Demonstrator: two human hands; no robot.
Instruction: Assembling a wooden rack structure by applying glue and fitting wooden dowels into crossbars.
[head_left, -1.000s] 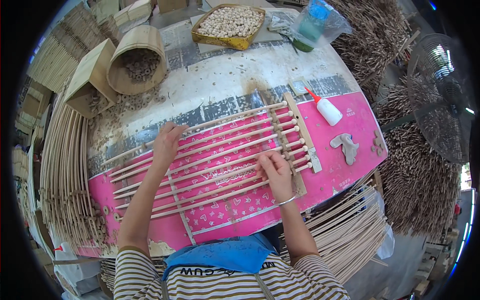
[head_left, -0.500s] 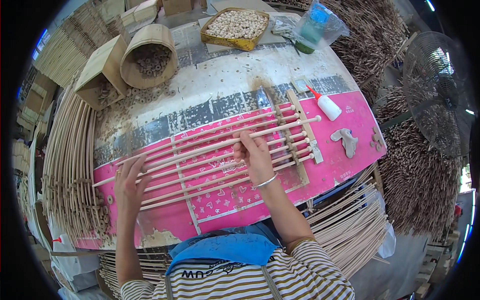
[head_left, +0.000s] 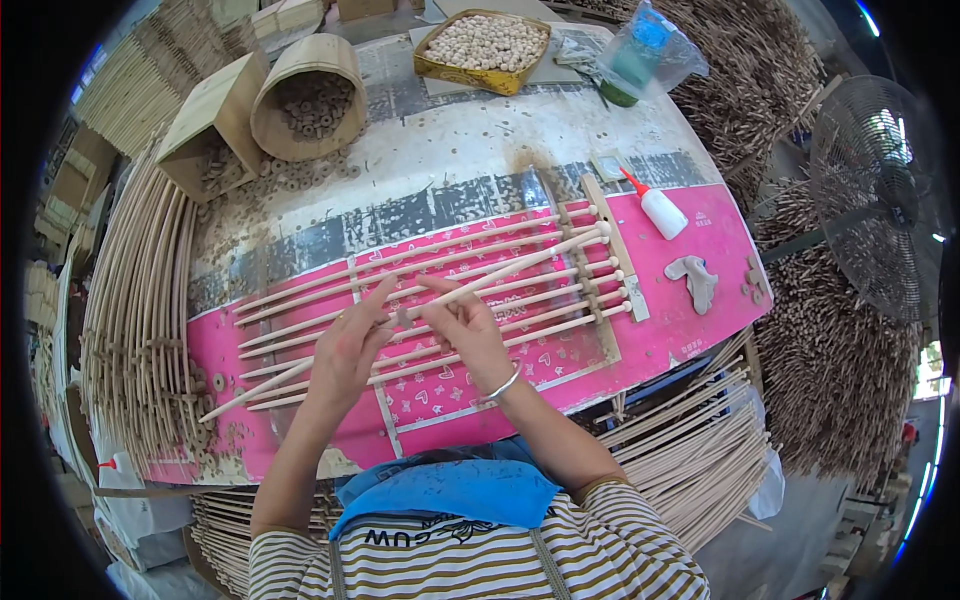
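Lifted stick [head_left: 520,265]: since half a second ago its knobbed end has drawn back from beyond the wooden strip [head_left: 615,245] to level with it, and its plain end has swung nearer the person; I see it slanting across the middle of the pink sheet [head_left: 725,270].
Left hand [head_left: 350,350]: moved in from the pink sheet's left end to its middle; fingers bent at the lifted stick, though from my feed I cannot tell whether they grip it.
Right hand [head_left: 468,335]: thumb and forefinger pinch the lifted stick just beside the left hand.
Resting sticks [head_left: 480,243]: laid lengthwise on the pink sheet, round knobs toward its right part, by the wooden strip.
White bottle [head_left: 663,213]: red-tipped, lying on the pink sheet's far right part.
Pale cloth [head_left: 694,284]: crumpled near the pink sheet's right end.
Wooden tub [head_left: 305,62]: tipped sideways with brown rings inside, beyond the pink sheet's far edge, toward its left.
Yellow tray [head_left: 470,75]: full of pale beads, well beyond the pink sheet's far edge.
Stacked sticks [head_left: 130,300]: off the pink sheet's left end.
Fan [head_left: 868,200]: past the pink sheet's right end.
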